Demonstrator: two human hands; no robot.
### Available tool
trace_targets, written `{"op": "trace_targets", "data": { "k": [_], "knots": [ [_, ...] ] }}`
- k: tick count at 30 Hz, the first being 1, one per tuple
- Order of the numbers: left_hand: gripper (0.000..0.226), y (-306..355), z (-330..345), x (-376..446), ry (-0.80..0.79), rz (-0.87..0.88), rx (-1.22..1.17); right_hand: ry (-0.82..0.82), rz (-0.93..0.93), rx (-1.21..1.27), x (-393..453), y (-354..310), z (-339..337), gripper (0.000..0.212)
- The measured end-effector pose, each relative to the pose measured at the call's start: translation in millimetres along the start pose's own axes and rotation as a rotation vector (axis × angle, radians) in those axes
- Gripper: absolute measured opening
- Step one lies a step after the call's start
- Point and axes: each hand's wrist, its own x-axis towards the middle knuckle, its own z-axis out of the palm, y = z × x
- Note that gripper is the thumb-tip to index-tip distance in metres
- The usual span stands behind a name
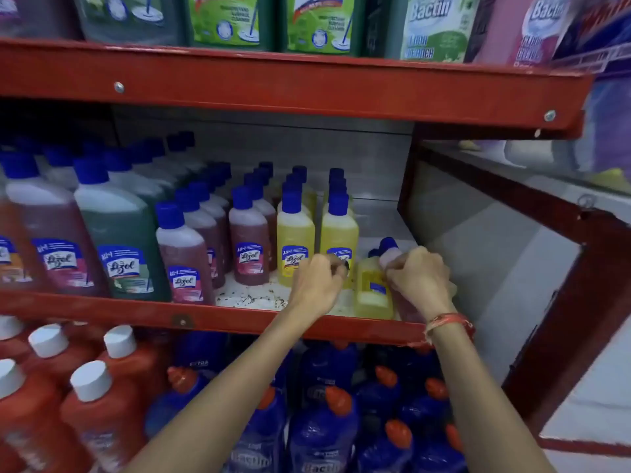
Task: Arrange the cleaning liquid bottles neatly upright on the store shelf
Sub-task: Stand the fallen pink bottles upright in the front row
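Note:
On the middle red shelf, Lizol bottles with blue caps stand upright in rows: pink ones and two rows of yellow ones. My right hand grips a small pink bottle at the shelf's right end, its blue cap tilted back and to the left. A small yellow bottle leans right beside it, between my hands. My left hand has its fingers curled against the lower front of the right-hand upright yellow bottle. Whether it grips that bottle is hidden.
Large pink and green Lizol bottles fill the shelf's left half. Bare shelf floor lies behind the tilted bottles, by the right upright. Above hangs a red shelf beam with big cleaner bottles. Below stand orange and blue bottles.

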Motion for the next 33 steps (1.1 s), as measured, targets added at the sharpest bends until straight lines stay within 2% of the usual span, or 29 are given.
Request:
{"op": "trace_targets", "data": {
  "k": [3, 4, 6, 11, 16, 18, 19, 21, 22, 23, 25, 28, 33],
  "knots": [
    [0.027, -1.0, 13.7, 8.3, -0.143, -0.135, -0.066, -0.054, 0.004, -0.073, 4.0, 1.7, 0.8, 0.033],
    [0.030, 0.3, 17.4, 9.0, -0.186, -0.174, -0.080, -0.054, 0.011, -0.094, 4.6, 2.2, 2.8, 0.032],
    [0.038, -0.3, 27.8, 14.4, -0.243, -0.240, -0.100, -0.023, -0.014, -0.117, 10.0, 7.4, 9.6, 0.017],
    [0.038, -5.0, 40.6, 24.2, -0.267, -0.350, -0.156, 0.052, -0.112, -0.180, 23.6, 23.1, 27.5, 0.023],
    [0.038, -2.7, 42.6, 28.9, -0.318, -0.411, -0.202, 0.034, -0.136, -0.176, 26.2, 21.5, 32.9, 0.022],
    [0.045, 3.3, 41.8, 27.6, -0.326, -0.389, -0.125, 0.040, -0.129, -0.122, 21.8, 21.4, 27.0, 0.023],
    [0.045, 6.7, 42.1, 24.5, -0.309, -0.352, -0.007, 0.073, -0.103, -0.079, 20.2, 24.2, 23.7, 0.025],
    [0.037, 20.0, 42.3, 16.5, -0.178, -0.236, 0.287, 0.184, -0.038, 0.033, 22.7, 33.3, 12.8, 0.027],
    [0.030, 27.1, 42.9, 14.1, -0.080, -0.160, 0.361, 0.216, -0.004, 0.058, 27.9, 39.7, 9.2, 0.026],
    [0.020, 32.7, 44.2, 12.9, -0.013, -0.093, 0.336, 0.209, 0.031, 0.042, 34.6, 46.6, 7.2, 0.025],
    [0.008, 41.7, 47.1, 16.0, -0.024, -0.038, 0.112, 0.106, 0.105, -0.021, 47.5, 58.1, 6.6, 0.024],
    [0.007, 47.3, 55.3, 25.9, -0.176, -0.179, -0.169, -0.085, 0.204, -0.021, 58.2, 71.0, 10.0, 0.041],
    [0.009, 42.0, 74.9, 49.1, -0.192, -0.356, -0.285, -0.279, 0.264, 0.235, 62.9, 77.3, 6.5, 0.056]
  ]
}}
